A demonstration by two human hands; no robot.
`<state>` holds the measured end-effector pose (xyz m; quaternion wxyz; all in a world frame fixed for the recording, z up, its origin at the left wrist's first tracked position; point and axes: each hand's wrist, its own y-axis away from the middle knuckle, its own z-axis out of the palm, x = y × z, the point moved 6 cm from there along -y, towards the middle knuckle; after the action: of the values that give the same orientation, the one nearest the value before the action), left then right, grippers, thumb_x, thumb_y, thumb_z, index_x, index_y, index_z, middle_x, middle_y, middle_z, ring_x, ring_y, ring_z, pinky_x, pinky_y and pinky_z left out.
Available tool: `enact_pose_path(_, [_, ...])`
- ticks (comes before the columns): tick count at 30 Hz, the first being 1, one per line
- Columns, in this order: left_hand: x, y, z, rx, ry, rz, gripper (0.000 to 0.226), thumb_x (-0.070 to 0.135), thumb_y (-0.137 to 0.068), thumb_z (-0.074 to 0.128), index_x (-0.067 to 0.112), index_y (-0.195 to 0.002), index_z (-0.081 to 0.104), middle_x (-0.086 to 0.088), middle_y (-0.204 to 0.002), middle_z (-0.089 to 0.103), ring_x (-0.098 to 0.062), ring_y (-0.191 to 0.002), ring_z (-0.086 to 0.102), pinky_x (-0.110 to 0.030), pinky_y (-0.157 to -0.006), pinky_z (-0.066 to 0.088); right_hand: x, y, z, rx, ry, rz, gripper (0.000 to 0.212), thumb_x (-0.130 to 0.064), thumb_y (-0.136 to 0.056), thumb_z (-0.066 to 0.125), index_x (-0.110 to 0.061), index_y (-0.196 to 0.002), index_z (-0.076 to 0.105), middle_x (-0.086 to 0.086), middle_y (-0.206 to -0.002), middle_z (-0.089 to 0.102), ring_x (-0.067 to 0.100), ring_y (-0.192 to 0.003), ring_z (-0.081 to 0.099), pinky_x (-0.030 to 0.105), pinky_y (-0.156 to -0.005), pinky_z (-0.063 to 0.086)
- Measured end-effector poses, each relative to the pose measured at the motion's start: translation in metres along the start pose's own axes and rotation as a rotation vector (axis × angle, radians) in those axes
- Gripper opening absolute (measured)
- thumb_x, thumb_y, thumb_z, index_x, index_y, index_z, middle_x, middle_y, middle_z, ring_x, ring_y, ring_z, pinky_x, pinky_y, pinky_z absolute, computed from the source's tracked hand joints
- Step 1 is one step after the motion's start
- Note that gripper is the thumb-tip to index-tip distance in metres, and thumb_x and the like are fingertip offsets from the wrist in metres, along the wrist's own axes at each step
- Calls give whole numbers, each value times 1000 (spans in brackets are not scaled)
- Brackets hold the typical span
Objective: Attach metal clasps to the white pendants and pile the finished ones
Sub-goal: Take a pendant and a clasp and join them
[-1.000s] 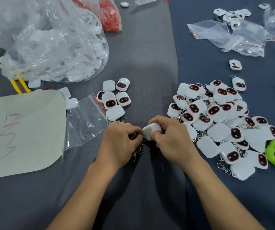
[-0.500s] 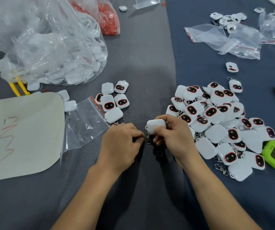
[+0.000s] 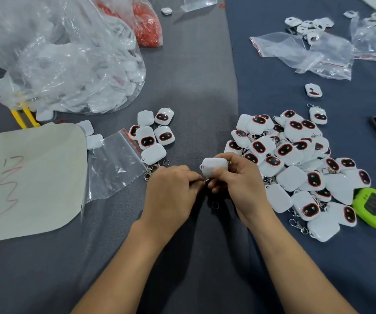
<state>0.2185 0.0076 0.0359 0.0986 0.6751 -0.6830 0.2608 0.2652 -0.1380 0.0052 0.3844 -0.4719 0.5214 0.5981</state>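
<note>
Head view: right hand (image 3: pixel 239 180) grips one white pendant (image 3: pixel 214 165) mid-table, left hand (image 3: pixel 171 191) pinches the metal clasp (image 3: pixel 205 181) at its lower edge — attachment looks underway. Finished pile (image 3: pixel 295 155) sits just right; loose pendants (image 3: pixel 153 134) and a stuffed bag (image 3: pixel 69 75) remain — far from done.

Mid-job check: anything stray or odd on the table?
A loose metal ring lies on the cloth between the left hand and right hand, away from the spare clasps. One lone pendant sits beyond the finished pile, its face marking looking incomplete.
</note>
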Motion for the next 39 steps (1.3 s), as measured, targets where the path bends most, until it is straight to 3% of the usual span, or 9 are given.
enact_pose_path(4, [-21,5,-8,62,287,-247,6,37,-74,83,37,-75,77,19,-71,69,-4,-69,64,-30,-65,52,-3,2,-2,-32,45,13,10,1,-92,63,4,-93,54,14,-75,71,17,-55,61,26,-51,45])
enact_pose_path(7, [-26,7,-12,77,450,-286,8,33,-73,83,38,-72,77,24,-71,70,1,-69,67,-17,-62,51,-8,9,1,-67,107,9,18,1,-82,60,-10,-86,48,12,-82,73,15,-59,59,28,-53,43])
enact_pose_path(14, [-27,5,0,61,956,-385,24,0,-84,75,23,-77,82,4,-69,74,-4,-64,63,-16,-62,49,-29,19,19,-22,269,-166,14,-12,-74,83,-25,-79,79,-9,-76,76,9,-75,71,30,-72,58])
enact_pose_path(17, [-28,7,0,65,1080,-371,25,-1,-85,71,21,-79,82,-3,-71,74,-12,-67,63,-21,-64,51,-28,18,20,-11,268,-143,13,-15,-74,84,-27,-74,80,-8,-70,75,3,-66,67,25,-64,50])
enact_pose_path(21, [-28,12,-3,133,1015,-375,29,-4,-84,73,23,-81,82,-2,-72,76,-13,-66,69,-22,-64,54,-29,18,23,-28,273,-159,15,-6,-75,81,-21,-70,79,-5,-67,74,1,-62,64,18,-60,47])
enact_pose_path(27, [-16,18,-23,259,511,-164,18,14,-81,78,32,-86,80,27,-84,73,6,-74,67,-5,-67,44,-42,25,25,41,401,-368,21,0,-76,78,-20,-73,79,-13,-70,74,4,-70,70,14,-65,51])
enact_pose_path(31, [-13,18,-32,319,345,-24,13,19,-82,72,30,-89,77,23,-97,71,7,-84,66,-12,-77,47,-48,30,30,48,514,-488,18,-2,-77,79,-21,-77,79,-12,-74,74,7,-72,69,19,-67,53])
enact_pose_path(35, [-23,18,-27,277,530,-173,15,21,-80,72,35,-86,74,22,-81,71,1,-74,67,-11,-68,46,-43,30,29,55,447,-472,17,-6,-77,79,-22,-76,79,-16,-74,75,3,-74,71,12,-68,50])
enact_pose_path(39, [-32,17,-16,200,942,-338,14,10,-80,75,23,-74,78,11,-62,64,-3,-58,52,-16,-55,42,-29,23,29,-12,203,-300,17,-2,-76,79,-19,-73,80,-5,-71,76,7,-69,71,22,-66,54])
